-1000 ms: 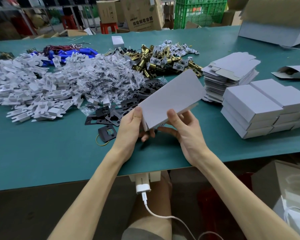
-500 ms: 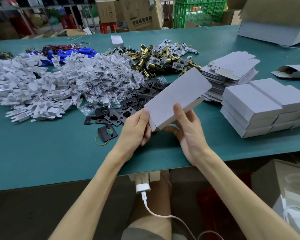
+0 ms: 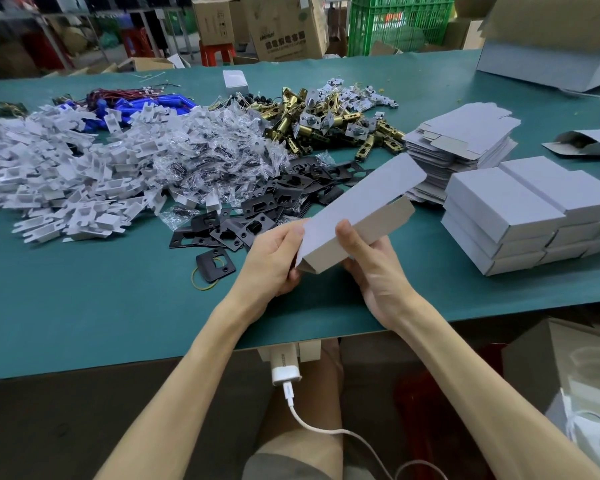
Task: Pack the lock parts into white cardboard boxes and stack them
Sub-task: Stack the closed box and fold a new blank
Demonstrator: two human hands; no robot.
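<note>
Box (image 3: pixel 357 206) in the air above the near edge of the table (image 3: pixel 118 306), we pinch its near corner with our left hand (image 3: pixel 272 259) and grip it from beneath with our right hand (image 3: pixel 374 268), thumb on top, probably squaring it, far flap untucked for parts.

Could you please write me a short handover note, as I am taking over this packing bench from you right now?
Left hand grips the near left end of a half-formed white box.
Right hand grips its right side, thumb on top; the far flap is open.
Parts lie in heaps on the table: black plates, brass latches, clear bags, white plastic pieces.
Done: closed boxes stacked at right.
Left: finish forming this box, fill, close and stack it; flat blanks wait behind the stack.
</note>
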